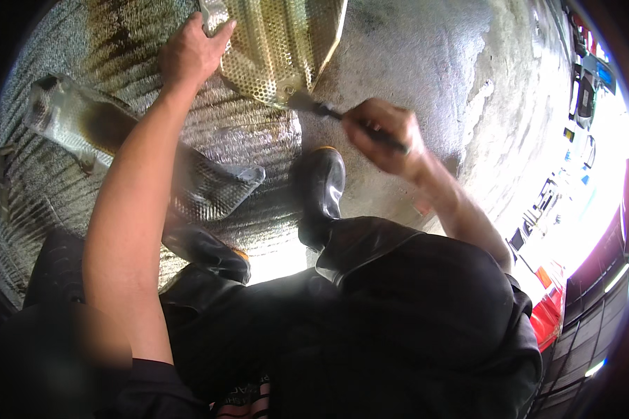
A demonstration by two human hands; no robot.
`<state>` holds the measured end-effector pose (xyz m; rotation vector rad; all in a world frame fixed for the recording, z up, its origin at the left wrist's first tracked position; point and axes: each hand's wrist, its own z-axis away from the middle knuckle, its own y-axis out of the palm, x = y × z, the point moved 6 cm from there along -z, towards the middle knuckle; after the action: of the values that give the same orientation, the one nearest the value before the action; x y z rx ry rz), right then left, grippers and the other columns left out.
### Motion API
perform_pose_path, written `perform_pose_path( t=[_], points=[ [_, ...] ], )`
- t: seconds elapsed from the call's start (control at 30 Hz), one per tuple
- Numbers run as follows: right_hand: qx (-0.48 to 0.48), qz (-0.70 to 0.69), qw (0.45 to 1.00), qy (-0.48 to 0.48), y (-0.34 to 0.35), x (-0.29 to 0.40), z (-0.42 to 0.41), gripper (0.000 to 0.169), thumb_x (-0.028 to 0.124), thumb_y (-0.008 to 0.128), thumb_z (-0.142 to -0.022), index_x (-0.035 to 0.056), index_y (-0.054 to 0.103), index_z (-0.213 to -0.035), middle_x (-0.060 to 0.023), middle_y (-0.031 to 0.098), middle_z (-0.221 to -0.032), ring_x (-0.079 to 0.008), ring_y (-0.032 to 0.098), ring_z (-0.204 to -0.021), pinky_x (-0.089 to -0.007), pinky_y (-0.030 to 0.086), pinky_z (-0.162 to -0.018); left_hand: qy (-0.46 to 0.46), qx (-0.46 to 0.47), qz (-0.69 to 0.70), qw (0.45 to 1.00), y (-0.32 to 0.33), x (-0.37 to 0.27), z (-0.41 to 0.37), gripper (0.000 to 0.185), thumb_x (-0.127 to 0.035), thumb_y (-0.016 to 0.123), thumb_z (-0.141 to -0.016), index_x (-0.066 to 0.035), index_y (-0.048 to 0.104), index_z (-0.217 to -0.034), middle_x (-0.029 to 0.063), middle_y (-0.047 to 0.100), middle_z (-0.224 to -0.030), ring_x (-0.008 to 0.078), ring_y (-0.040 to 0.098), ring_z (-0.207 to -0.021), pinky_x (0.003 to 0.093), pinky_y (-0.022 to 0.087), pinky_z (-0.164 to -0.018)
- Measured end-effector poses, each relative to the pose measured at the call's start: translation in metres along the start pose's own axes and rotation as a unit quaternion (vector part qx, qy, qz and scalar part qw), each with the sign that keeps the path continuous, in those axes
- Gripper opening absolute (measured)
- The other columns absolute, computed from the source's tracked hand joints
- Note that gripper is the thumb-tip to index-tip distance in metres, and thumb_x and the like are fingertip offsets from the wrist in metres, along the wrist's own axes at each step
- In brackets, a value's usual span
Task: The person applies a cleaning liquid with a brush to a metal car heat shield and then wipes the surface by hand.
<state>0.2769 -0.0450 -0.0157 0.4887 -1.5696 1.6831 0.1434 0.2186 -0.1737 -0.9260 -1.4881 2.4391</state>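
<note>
My left hand (193, 52) grips the upper left edge of a dimpled metal heat shield (267, 57), which has a yellowish, wet-looking surface. In my right hand (382, 136) is a dark-handled brush or scraper (325, 109), blurred. Its tip is at the shield's lower end, beside a small round hole. A second dimpled metal shield (215, 186), long and stained dark brown in the middle, lies on the floor to the left, partly hidden by my left forearm.
The wet concrete floor (409, 63) is ridged and stained at left. My black rubber boots (325, 178) stand below the shields. A small metal bracket (1, 165) lies at far left. Red and blue items and lettering show at the bright right rim.
</note>
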Motion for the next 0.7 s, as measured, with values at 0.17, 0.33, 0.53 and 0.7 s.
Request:
perform_pose_path(
  t=[0.17, 0.33, 0.53, 0.7],
  points=[
    [-0.007, -0.012, 1.0, -0.018, -0.005, -0.002, -0.002, 0.005, 0.008, 0.068, -0.087, 0.0037, 0.066, -0.088, -0.0089, 0.065, -0.071, -0.0195, 0.063, -0.056, -0.0329, 0.052, -0.047, 0.004, 0.013, 0.026, 1.0, -0.003, -0.006, 0.003, 0.058, -0.064, 0.059, -0.089, -0.01, 0.063, -0.109, 0.0169, 0.071, -0.091, 0.0361, 0.07, -0.085, 0.0483, 0.054, -0.076],
    [0.009, 0.0, 1.0, -0.008, -0.002, 0.001, 0.0, 0.007, 0.011, 0.069, -0.087, 0.0047, 0.066, -0.089, -0.0106, 0.063, -0.072, -0.0229, 0.064, -0.06, -0.0352, 0.051, -0.049, 0.012, -0.001, 0.007, 1.0, -0.001, 0.0, 0.002, 0.06, -0.064, 0.06, -0.089, -0.01, 0.063, -0.113, 0.0181, 0.071, -0.093, 0.0366, 0.07, -0.085, 0.0478, 0.054, -0.077],
    [0.03, -0.009, 0.998, -0.047, 0.008, 0.016, 0.002, 0.008, 0.011, 0.069, -0.085, 0.0036, 0.066, -0.087, -0.0084, 0.062, -0.067, -0.0208, 0.061, -0.057, -0.0351, 0.051, -0.047, 0.004, 0.011, 0.006, 1.0, -0.002, -0.002, 0.002, 0.063, -0.066, 0.059, -0.088, -0.009, 0.063, -0.114, 0.0191, 0.071, -0.095, 0.0382, 0.07, -0.09, 0.0485, 0.054, -0.081],
    [0.017, 0.08, 0.994, -0.075, -0.008, 0.007, -0.002, 0.007, 0.007, 0.07, -0.083, 0.0047, 0.064, -0.086, -0.0074, 0.06, -0.064, -0.0202, 0.061, -0.058, -0.0352, 0.049, -0.047, 0.016, -0.011, 0.012, 1.0, -0.001, 0.001, 0.002, 0.063, -0.066, 0.059, -0.088, -0.009, 0.063, -0.114, 0.019, 0.072, -0.096, 0.038, 0.07, -0.091, 0.0484, 0.054, -0.082]
  ],
)
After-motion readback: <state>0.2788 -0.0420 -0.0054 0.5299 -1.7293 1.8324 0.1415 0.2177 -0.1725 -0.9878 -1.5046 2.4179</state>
